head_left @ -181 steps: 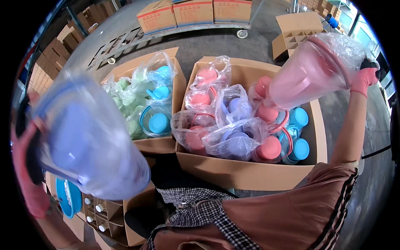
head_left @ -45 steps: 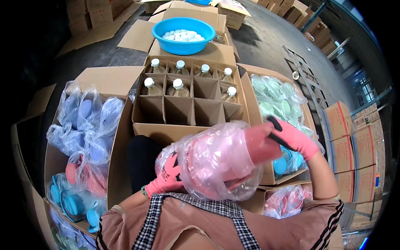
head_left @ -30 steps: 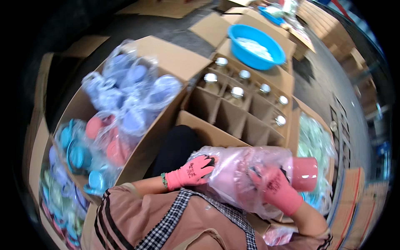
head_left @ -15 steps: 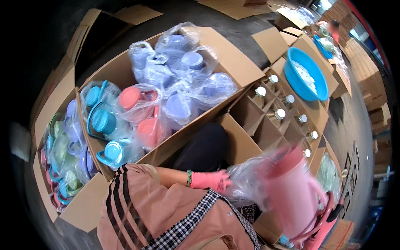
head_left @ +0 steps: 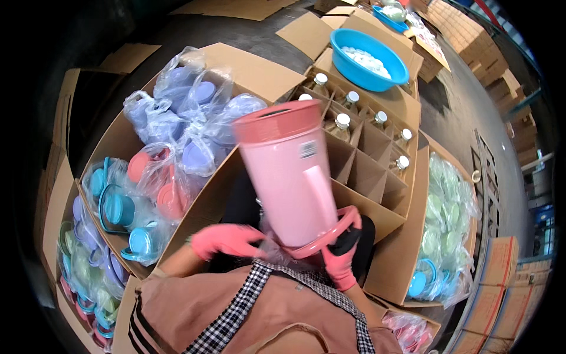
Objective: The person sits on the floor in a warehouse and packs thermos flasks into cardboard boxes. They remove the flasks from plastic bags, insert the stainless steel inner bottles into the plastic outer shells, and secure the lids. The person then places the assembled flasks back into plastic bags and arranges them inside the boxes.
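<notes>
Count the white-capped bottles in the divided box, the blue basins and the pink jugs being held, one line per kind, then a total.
White-capped bottles in the divided box: 7 visible
Blue basins: 2, the far one only partly in view
Pink jugs, gripped at the base by the right hand, left hand beside it: 1
Total: 10

Warehouse packing floor. Bare concrete floor [head_left: 471, 112], crowded with open cardboard cartons [head_left: 247, 71]. Bagged plastic lids and containers [head_left: 177, 118] in bulk, sorted by colour. Divider carton [head_left: 365, 159] of capped bottles [head_left: 342, 121]. Blue basin [head_left: 368, 59] of white caps. Sealed cartons [head_left: 495, 283] stacked at right, flattened cardboard [head_left: 236, 7] beyond.
</notes>
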A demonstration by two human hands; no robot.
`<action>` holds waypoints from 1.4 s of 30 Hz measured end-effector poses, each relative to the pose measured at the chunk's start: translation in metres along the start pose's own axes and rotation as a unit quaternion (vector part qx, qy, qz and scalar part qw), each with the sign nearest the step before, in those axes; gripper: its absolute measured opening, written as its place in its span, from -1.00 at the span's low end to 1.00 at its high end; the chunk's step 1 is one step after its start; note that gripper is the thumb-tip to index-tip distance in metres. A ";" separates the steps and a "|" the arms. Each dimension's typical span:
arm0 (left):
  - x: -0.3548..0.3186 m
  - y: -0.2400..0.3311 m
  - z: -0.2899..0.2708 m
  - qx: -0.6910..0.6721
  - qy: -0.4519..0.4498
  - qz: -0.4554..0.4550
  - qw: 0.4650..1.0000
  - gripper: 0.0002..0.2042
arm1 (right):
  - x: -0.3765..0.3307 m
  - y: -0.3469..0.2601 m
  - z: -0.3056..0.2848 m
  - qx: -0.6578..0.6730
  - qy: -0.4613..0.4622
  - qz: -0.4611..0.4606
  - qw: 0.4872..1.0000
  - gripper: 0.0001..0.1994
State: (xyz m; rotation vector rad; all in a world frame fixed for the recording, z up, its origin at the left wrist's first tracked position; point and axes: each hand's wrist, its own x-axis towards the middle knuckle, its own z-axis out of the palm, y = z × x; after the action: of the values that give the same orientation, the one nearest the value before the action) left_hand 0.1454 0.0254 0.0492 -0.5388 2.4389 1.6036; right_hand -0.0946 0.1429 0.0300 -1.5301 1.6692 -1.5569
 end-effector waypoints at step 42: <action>0.165 0.079 -0.012 0.260 0.420 0.200 0.846 -0.36 | 0.118 0.118 -0.086 0.564 -0.033 0.302 0.768 -0.50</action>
State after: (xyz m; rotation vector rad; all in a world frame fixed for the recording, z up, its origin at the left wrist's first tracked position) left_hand -0.0367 0.0090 0.0656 -0.7789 3.6605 0.7443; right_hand -0.2568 0.0536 -0.0026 -0.3363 0.6897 -1.5606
